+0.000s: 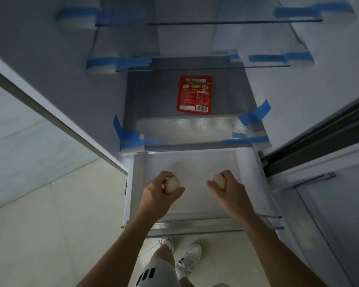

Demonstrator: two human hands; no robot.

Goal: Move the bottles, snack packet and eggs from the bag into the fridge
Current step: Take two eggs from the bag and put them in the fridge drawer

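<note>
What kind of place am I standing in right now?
Most likely a home kitchen, at an open fridge: glass shelves held with blue tape, a red snack packet on one shelf, and a white drawer pulled out below.

I see one egg [173,184] and the other egg [219,180], both with smooth, matt shells. The red snack packet [194,94] looks like shiny plastic. The shelf [149,96] looks like smooth glass. The blue tape [255,114] looks like matt paper. The drawer [195,162] is smooth white plastic. The floor tiles [60,214] are smooth with a soft shine.
</note>
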